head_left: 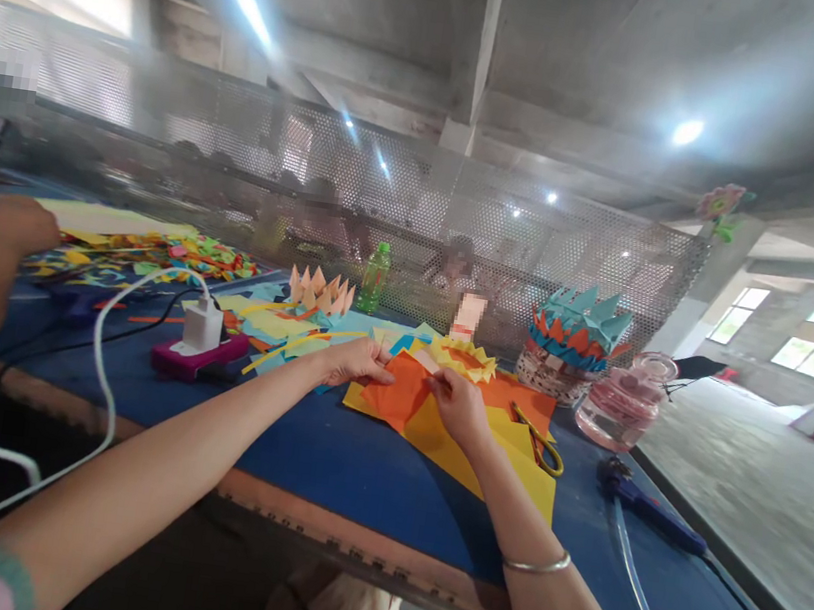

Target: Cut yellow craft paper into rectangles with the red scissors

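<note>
An orange sheet of paper (399,392) is held up by its two sides over the table. My left hand (361,359) pinches its left edge, and my right hand (455,401) pinches the upper right edge. Beneath it lie yellow paper sheets (498,464) and another orange sheet (526,398). Scissors with yellow handles (543,443) rest on the sheets, right of my right hand. Just behind my hands is a yellow folded-paper ring with points (467,359).
A pink power strip (199,357) with a white charger and cable sits left. Beyond stand a peach paper crown (319,293), a green bottle (375,278) and a basket of paper crowns (553,371). A pink glass jar (624,406) and a glue gun (651,506) are right. Another person's hand (1,223) is left, near paper scraps.
</note>
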`<action>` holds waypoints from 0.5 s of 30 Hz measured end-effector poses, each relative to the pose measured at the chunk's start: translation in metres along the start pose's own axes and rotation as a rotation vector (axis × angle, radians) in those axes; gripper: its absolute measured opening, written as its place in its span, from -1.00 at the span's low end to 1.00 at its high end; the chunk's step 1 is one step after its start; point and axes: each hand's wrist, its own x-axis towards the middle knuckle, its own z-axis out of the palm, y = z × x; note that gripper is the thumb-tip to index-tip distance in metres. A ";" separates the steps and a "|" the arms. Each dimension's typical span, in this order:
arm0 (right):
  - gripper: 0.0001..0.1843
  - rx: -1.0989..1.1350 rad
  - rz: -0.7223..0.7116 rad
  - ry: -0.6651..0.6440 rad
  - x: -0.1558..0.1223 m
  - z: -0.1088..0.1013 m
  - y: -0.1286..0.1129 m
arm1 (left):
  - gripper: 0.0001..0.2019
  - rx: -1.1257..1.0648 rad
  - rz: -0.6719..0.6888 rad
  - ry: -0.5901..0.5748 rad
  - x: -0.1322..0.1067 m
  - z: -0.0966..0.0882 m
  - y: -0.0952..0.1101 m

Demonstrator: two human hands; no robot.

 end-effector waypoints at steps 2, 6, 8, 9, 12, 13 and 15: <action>-0.86 -0.011 0.004 -0.001 0.000 -0.001 -0.001 | -0.71 0.005 0.006 0.013 0.000 0.001 0.000; -0.84 -0.033 0.007 -0.002 0.000 -0.003 -0.002 | -0.59 0.043 0.070 0.067 0.002 0.004 -0.001; -0.83 -0.045 0.007 0.004 0.000 -0.003 -0.002 | -0.55 0.055 0.082 0.082 0.002 0.006 -0.001; -0.82 -0.052 0.003 0.009 0.000 -0.004 -0.002 | -0.54 0.060 0.084 0.089 0.002 0.007 0.000; -0.81 -0.061 -0.020 0.020 0.000 -0.004 -0.001 | -0.54 0.076 0.093 0.104 0.001 0.009 0.001; -0.81 -0.063 -0.025 0.022 0.000 -0.004 -0.001 | -0.56 0.082 0.092 0.104 0.000 0.010 0.002; -0.81 -0.065 -0.026 0.025 0.000 -0.004 -0.001 | -0.62 0.086 0.092 0.103 0.000 0.011 0.002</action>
